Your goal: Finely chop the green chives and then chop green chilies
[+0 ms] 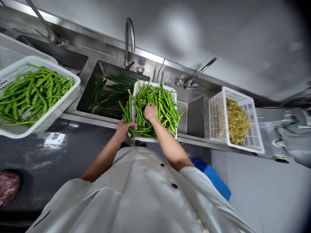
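Observation:
A white plastic basket (143,139) heaped with long green chili peppers (167,108) rests across the sink edge in front of me. At the basket's left side, my left hand (125,127) is closed around a bunch of green chili peppers (130,108), which stick up above the thumb. My right hand (150,112) is down in the middle of the heap, its fingers curled onto the peppers there. Some of its fingertips are hidden among them.
Cucumbers (97,97) lie in the left sink basin, under a curved faucet (132,35). Another white basket (70,94) of green peppers stands far left. To the right are a sink basin (195,113), a basket (217,115) of yellowish shredded vegetable, and a blue bin (216,181) below.

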A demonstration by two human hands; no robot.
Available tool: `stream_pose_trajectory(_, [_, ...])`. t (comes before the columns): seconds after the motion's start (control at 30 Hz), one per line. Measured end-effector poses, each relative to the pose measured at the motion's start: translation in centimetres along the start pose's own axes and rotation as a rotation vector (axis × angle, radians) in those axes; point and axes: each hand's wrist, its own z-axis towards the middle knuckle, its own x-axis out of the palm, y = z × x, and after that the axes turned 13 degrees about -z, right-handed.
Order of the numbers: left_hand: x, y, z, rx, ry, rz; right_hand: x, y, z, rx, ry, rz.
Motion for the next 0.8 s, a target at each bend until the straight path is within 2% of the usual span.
stream_pose_trajectory(0.13, [-0.2,0.6,0.0,-0.013,0.023,-0.021,0.3,0.3,1.4,0.036,0.139,0.041])
stream_pose_trajectory(0.3, [-0.4,0.9,-0.1,-0.031,0.015,-0.063,0.9,1.5,1.0,0.125,0.032,-0.035])
stream_pose_trajectory(0.43, [-0.6,0.7,-0.5,-0.029,0.027,-0.093,0.5,1.0,0.6,0.096,0.016,0.013])
stream_pose_trajectory(0.57, [-1.0,0.5,-0.9,-0.035,0.057,-0.097,0.0,-2.1,0.5,0.086,-0.101,0.262])
stream_pose_trajectory(0.67, [-1.0,0.2,-0.7,0.006,0.096,-0.054,0.4,-4.6,0.2,0.072,-0.248,0.57])
stream_pose_trajectory(0.8, [0.1,-0.3,0.5,0.087,0.134,-0.009,1.0,-6.4,-0.5,-0.022,-0.334,0.98])
